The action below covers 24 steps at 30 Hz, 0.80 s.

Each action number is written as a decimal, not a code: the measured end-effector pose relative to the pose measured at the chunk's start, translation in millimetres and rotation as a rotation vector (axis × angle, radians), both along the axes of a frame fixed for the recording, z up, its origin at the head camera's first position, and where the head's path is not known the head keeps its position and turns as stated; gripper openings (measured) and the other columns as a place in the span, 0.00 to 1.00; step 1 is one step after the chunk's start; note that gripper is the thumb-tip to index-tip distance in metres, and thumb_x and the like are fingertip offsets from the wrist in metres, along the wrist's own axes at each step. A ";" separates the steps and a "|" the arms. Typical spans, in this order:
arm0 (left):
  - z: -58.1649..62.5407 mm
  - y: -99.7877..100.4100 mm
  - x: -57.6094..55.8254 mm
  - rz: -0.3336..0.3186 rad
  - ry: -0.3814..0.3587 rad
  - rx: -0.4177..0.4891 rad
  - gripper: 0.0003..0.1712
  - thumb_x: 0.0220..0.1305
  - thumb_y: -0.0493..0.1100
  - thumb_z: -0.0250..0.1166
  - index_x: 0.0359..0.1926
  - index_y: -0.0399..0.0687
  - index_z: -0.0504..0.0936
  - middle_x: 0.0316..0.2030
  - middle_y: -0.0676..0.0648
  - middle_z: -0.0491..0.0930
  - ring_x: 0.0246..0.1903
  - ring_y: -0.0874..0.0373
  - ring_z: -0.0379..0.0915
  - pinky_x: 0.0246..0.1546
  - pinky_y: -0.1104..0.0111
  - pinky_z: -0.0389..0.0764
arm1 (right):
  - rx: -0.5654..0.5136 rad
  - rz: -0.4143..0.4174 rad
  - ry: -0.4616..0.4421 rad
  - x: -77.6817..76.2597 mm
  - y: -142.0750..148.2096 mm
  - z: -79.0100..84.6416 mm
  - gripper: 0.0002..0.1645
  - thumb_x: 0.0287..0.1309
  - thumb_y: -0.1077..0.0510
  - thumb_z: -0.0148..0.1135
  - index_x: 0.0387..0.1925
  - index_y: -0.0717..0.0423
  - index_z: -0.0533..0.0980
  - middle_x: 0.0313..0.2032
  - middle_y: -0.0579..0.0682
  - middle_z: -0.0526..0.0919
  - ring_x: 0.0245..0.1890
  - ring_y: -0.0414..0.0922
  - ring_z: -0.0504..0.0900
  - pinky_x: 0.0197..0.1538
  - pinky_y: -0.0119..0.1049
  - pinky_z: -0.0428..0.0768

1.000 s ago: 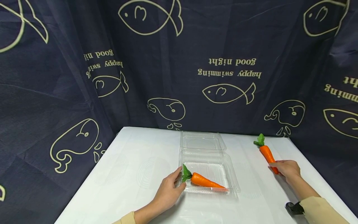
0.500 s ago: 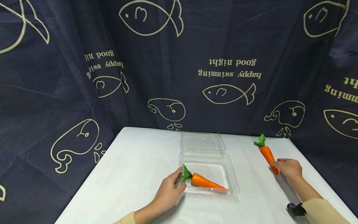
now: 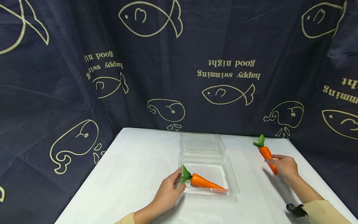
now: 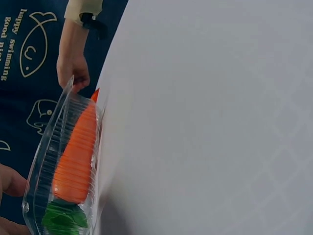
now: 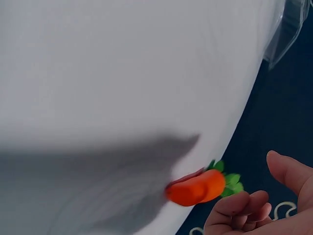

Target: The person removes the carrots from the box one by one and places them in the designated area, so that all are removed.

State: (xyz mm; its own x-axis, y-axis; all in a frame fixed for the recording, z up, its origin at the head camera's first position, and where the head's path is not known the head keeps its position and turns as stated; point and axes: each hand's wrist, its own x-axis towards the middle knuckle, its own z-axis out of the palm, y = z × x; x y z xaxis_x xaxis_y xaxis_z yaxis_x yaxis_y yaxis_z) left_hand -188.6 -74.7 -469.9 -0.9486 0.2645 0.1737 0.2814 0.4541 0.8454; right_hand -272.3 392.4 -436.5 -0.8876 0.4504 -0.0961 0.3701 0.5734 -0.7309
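Both hands are loose: the left hand (image 3: 167,190) touches the clear box (image 3: 208,169), a carrot (image 3: 204,181) inside; the right hand (image 3: 286,166) hovers over a second carrot (image 3: 265,153), gripping nothing.

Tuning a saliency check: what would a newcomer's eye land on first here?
Likely the orange tapered carrot with green leaves, lying in the open clear plastic clamshell container at mid-table, left hand at the container's left side. Next, the second orange, green-topped carrot on the right of the white table, right hand at its tapered half. Behind everything, the navy cloth printed with cream fish outlines.
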 end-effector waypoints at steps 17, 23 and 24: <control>-1.3 -1.4 -2.9 0.031 0.004 -0.027 0.36 0.68 0.45 0.63 0.73 0.39 0.65 0.61 0.40 0.78 0.58 0.48 0.77 0.56 0.56 0.83 | 0.012 0.176 0.014 8.4 -41.9 20.1 0.44 0.57 0.42 0.70 0.65 0.68 0.72 0.63 0.71 0.70 0.38 0.51 0.76 0.33 0.36 0.74; -1.3 -2.5 -3.5 0.036 0.001 -0.048 0.36 0.68 0.47 0.63 0.73 0.42 0.65 0.59 0.42 0.80 0.54 0.50 0.79 0.53 0.57 0.83 | -0.003 0.259 0.035 10.4 -55.3 25.2 0.42 0.58 0.43 0.70 0.65 0.65 0.73 0.51 0.60 0.77 0.31 0.47 0.73 0.37 0.38 0.69; -1.4 -2.7 -3.5 0.039 0.003 -0.052 0.36 0.68 0.47 0.63 0.73 0.43 0.66 0.59 0.42 0.80 0.53 0.51 0.79 0.53 0.57 0.83 | -0.008 0.270 0.030 10.6 -57.6 26.5 0.41 0.58 0.43 0.70 0.65 0.65 0.73 0.44 0.56 0.78 0.29 0.46 0.73 0.38 0.39 0.69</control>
